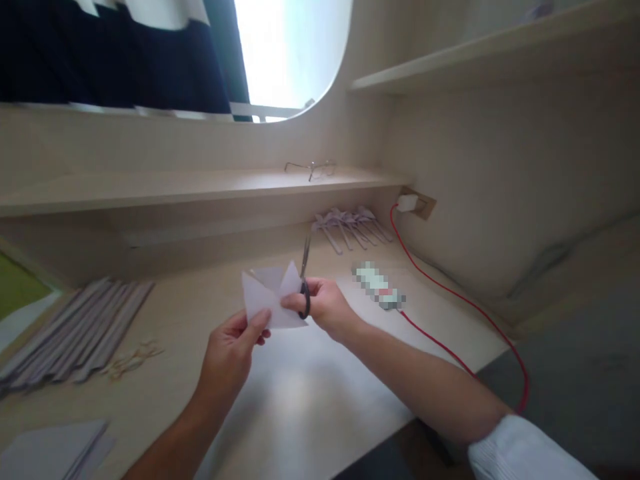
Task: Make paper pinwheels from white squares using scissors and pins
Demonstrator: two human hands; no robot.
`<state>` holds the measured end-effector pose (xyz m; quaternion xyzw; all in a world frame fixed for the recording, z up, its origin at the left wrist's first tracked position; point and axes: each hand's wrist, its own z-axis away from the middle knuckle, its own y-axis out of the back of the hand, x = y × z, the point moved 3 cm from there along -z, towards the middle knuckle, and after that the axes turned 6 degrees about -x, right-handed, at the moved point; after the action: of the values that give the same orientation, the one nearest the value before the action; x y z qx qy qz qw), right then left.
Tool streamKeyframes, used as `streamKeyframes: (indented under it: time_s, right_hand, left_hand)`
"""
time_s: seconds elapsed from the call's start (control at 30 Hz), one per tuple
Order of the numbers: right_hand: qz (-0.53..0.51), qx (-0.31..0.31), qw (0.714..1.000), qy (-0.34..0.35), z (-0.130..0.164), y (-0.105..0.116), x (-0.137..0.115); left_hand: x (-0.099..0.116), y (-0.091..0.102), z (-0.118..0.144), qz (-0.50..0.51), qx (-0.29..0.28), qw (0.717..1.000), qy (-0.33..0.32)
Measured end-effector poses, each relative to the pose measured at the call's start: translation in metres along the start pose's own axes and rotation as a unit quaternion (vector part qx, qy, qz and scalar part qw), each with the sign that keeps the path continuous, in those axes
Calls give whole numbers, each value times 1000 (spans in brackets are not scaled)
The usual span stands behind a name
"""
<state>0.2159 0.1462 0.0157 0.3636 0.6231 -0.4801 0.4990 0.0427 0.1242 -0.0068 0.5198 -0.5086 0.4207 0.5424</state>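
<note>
A small sheet of pale paper [260,300] is held up above the desk, with a V-shaped gap along its upper edge. My left hand [235,343] pinches its lower left part, thumb in front. My right hand [323,303] has a pair of scissors [305,267] with dark handles hooked on its fingers, blades pointing up and away from the paper. The right thumb also presses on the paper's right side. Some of the right fingers are hidden behind the scissor handle and paper.
Rolled paper sticks [100,327] lie at the left beside rubber bands [133,357]. A stack of paper sheets [55,450] sits front left. Several paper pinwheel-like pieces on sticks [350,230] rest at the back. A phone [377,283] has a red cable [435,283]. Glasses [313,169] lie on the shelf [200,187].
</note>
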Motion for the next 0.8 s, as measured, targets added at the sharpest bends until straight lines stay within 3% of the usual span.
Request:
streamKeyframes:
  time_s: [0.07,0.2,0.23,0.37,0.43,0.67,0.8]
  right_hand:
    - [49,-32,997,-44,1,8,4]
    - [125,-96,981,-113,-3,25,13]
    - [142,-113,975,-126,-5,27,17]
    - [192,-172,953,-161,-11,30,35]
    - [199,-183,949,-161,-12,29,43]
    - [225,-177,947,-148,-5,25,51]
    - [294,-175,929,-141,-3,37,41]
  left_hand:
    - [-11,1,0,14,-27,999,20]
    - [-17,15,-9,14,12,1000,-8]
    - [-18,18,-11,-5,-1,1000,-8]
    - [-30,18,-11,-42,-186,978,88]
    - [-35,15,-6,-42,-232,963,131]
    - [-41,5,0,-78,-225,962,132]
    - [-35,8,-2,-102,-190,970,115]
